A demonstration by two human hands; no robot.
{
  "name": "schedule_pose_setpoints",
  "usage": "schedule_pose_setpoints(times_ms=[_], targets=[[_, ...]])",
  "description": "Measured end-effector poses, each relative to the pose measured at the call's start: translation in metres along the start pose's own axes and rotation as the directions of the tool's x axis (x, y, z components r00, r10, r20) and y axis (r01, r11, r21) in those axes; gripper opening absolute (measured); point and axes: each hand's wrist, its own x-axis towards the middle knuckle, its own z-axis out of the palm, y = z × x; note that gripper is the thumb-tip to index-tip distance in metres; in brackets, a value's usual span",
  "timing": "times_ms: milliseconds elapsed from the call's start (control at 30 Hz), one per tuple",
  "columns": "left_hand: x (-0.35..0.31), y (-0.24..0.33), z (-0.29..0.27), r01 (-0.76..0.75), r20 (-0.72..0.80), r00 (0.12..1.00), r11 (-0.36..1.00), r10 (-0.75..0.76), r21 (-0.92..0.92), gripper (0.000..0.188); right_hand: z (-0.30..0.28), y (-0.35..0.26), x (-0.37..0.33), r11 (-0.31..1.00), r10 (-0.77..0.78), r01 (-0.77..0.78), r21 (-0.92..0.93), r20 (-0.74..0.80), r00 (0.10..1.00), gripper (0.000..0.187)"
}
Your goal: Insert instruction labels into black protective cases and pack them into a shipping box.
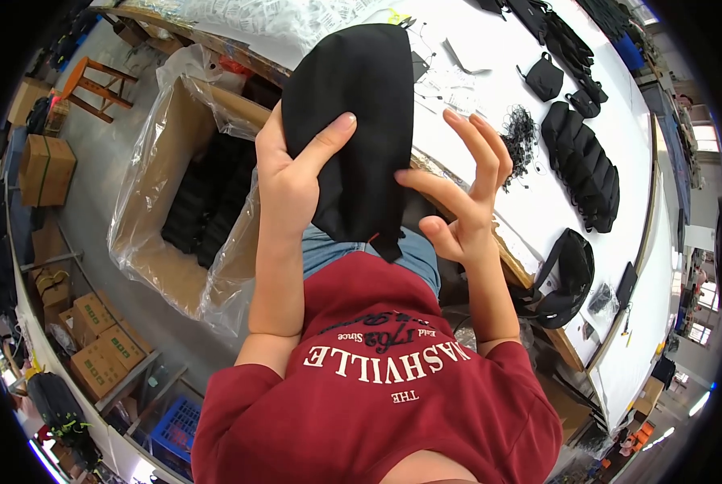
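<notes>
My left hand (292, 165) grips a black fabric bag (361, 105) by its left side, thumb across the front and the other fingers behind. The bag hangs upright before my lap, smooth and rounded at the top, narrower at its lower end, where a tiny red bit shows. My right hand (466, 189) is open with fingers spread. Its index fingertip is at the bag's right edge, seemingly touching it. To the right, a black bag with a strap (567, 278) stands near the table's edge.
A large carton (147, 202) lined with clear plastic stands at my left, with black goods inside. The white table (474, 48) holds a row of black bags (580, 165), a heap of thin black cords (520, 137) and clear packaging (248, 20). Beyond the carton is an orange stool (95, 85).
</notes>
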Motion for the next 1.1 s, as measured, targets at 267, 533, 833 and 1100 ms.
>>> schedule_pose_setpoints(times_ms=[267,533,833,1100], targets=[[0.001,0.001,-0.003,0.034,-0.05,0.998,0.999,-0.036,-0.036,0.028,-0.005,-0.011,-0.003,0.998,-0.011,0.021,-0.065,0.143,0.99,0.049],[0.001,-0.001,0.002,0.1,0.001,0.995,0.993,-0.1,-0.06,0.03,-0.009,0.009,0.0,0.997,-0.061,0.064,-0.036,0.072,0.996,0.053],[0.005,-0.003,-0.004,0.17,-0.046,0.983,0.978,-0.177,-0.123,0.029,-0.003,-0.006,-0.015,0.986,0.025,-0.009,-0.166,0.096,0.995,0.052],[0.007,-0.007,-0.008,0.25,-0.033,0.964,0.944,-0.263,-0.217,0.03,-0.003,0.002,-0.015,0.99,0.138,-0.138,-0.011,0.106,0.985,0.054]])
